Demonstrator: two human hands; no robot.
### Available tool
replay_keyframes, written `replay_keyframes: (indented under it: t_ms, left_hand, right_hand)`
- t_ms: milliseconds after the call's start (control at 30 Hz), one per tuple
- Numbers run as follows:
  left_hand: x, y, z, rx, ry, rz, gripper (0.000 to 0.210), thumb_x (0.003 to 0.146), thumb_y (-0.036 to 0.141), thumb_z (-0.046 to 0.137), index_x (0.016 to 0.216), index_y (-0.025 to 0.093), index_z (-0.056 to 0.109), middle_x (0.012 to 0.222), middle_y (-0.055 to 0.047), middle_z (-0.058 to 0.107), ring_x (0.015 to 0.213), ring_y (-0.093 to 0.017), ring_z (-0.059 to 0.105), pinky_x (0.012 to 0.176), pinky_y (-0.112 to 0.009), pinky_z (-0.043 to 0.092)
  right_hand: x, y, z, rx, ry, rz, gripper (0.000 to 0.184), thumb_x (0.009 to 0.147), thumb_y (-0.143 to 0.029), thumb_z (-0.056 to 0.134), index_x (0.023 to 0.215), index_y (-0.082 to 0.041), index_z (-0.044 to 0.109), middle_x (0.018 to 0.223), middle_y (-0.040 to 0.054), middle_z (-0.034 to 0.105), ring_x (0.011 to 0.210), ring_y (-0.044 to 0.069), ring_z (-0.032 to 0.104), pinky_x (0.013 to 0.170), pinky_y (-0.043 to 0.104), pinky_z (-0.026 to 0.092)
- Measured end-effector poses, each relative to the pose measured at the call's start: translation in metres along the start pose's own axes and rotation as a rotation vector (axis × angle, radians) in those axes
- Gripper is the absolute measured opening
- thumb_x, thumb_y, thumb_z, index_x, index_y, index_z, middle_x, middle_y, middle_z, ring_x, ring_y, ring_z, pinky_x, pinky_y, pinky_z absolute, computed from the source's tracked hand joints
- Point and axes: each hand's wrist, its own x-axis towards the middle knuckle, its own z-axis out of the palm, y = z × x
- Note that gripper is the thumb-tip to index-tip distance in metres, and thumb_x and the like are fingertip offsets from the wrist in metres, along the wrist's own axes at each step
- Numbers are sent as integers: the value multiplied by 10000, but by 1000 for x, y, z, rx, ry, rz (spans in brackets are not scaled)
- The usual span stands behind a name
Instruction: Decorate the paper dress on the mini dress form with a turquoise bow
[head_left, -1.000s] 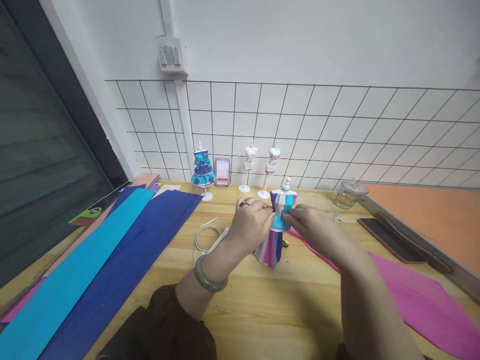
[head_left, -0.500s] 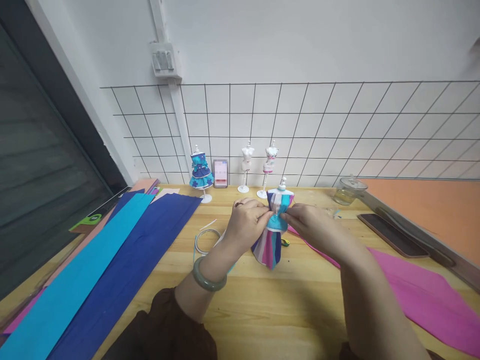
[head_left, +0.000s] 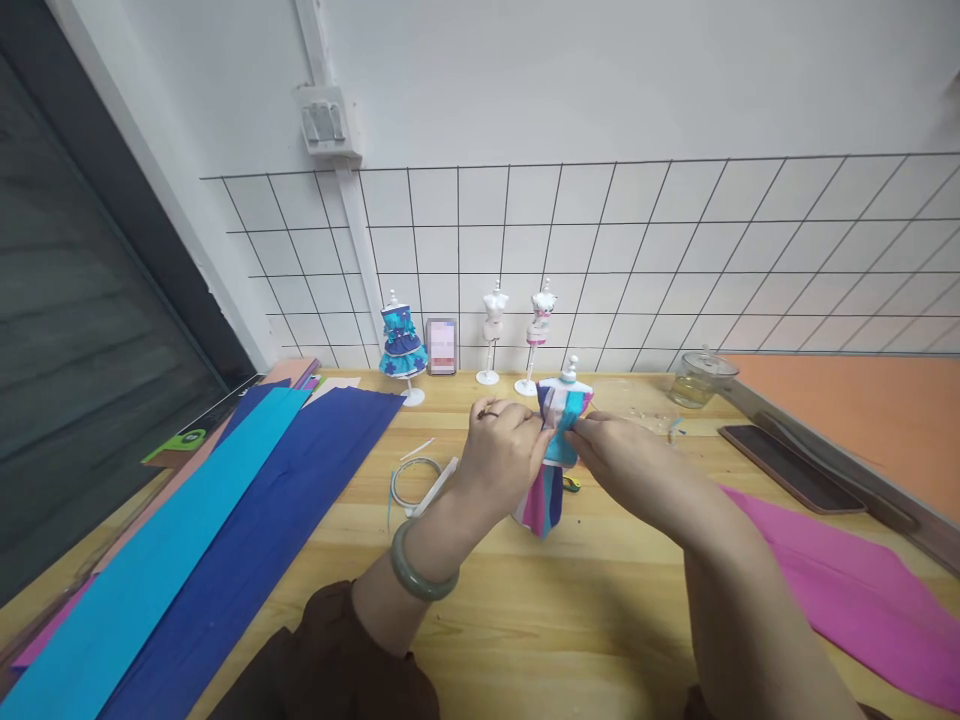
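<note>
- White wall with a black grid over its lower part (head_left: 585, 245), and a pale wood table (head_left: 525, 610) right up against it.
- Small dress-form mannequin (head_left: 570, 372) is out in front of the person, around the middle of the table and a bit right of center, wearing a striped dress (head_left: 562, 445) in turquoise, white, purple and pink.
- Left hand (head_left: 504, 450) has its thumb and fingers pinched together on the dress at the waist. Green bangle (head_left: 420, 572) on that wrist.
- Right hand (head_left: 615, 450) is pinching the other side of the waist, fingertips nearly closed. Can't tell how much fabric either one's got.
- Three more mini mannequins at the back: one in a ruffled blue dress (head_left: 403, 340), two mostly white.
- Long turquoise strip (head_left: 172, 520) over dark blue material (head_left: 277, 500) on the left, pink sheet (head_left: 847, 590) on the right.
- Lidded glass jar (head_left: 697, 383) back right, dark phone (head_left: 787, 468) nearer.
</note>
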Motion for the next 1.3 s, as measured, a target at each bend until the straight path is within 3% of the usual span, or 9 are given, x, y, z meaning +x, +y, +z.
replay_keyframes:
  t_ms: [133, 333, 533, 700, 933, 1067, 1300]
  left_hand:
    - [2, -4, -3, -145, -14, -71, 249, 895, 298, 493, 765, 181, 671, 821, -47, 673, 841, -181, 577, 858, -375, 393]
    - [5, -12, -4, -381, -46, -150, 170, 849, 308, 568, 800, 198, 688, 873, -37, 683, 881, -180, 598, 808, -323, 456]
    - [8, -14, -7, -407, -114, -82, 207, 888, 298, 504, 894, 198, 686, 1016, -50, 660, 995, -187, 573, 889, -335, 446]
    - [7, -14, -3, -364, -118, -44, 231, 904, 270, 475, 845, 175, 678, 950, -58, 660, 939, -180, 577, 873, -339, 448]
    - [8, -14, -4, -407, -126, -70, 233, 894, 253, 480, 827, 180, 691, 958, -69, 667, 953, -190, 587, 871, -356, 466]
    - [9, -18, -12, -503, -183, -58, 238, 894, 211, 457, 922, 203, 693, 1079, -63, 652, 1046, -193, 572, 920, -365, 461]
    - [6, -25, -20, -567, -294, -37, 265, 820, 209, 569, 1076, 212, 636, 1175, -60, 620, 1099, -206, 562, 944, -349, 456]
  right_hand:
    - [3, 16, -4, 178, -51, -22, 352, 882, -357, 392, 620, -197, 564, 597, 13, 583, 546, 138, 496, 500, 255, 325]
    - [9, 37, -6, 465, -79, -40, 408, 779, -566, 537, 675, -201, 684, 611, 18, 634, 606, 174, 543, 539, 268, 393]
    - [16, 42, -3, 536, -121, -57, 427, 756, -586, 566, 717, -184, 704, 709, 32, 667, 672, 180, 570, 575, 263, 423]
    - [17, 41, -2, 499, -62, -60, 456, 752, -612, 559, 639, -186, 675, 643, 15, 640, 620, 165, 556, 532, 253, 391]
    - [15, 37, -1, 434, 6, -57, 427, 766, -599, 550, 706, -207, 709, 652, 21, 652, 612, 169, 552, 513, 256, 376]
    - [19, 43, -2, 473, -88, -76, 442, 780, -588, 542, 674, -186, 692, 628, 14, 634, 583, 143, 540, 523, 248, 385]
    - [17, 47, -7, 556, -199, -64, 411, 795, -552, 548, 880, -194, 731, 782, 34, 695, 707, 170, 605, 615, 261, 452]
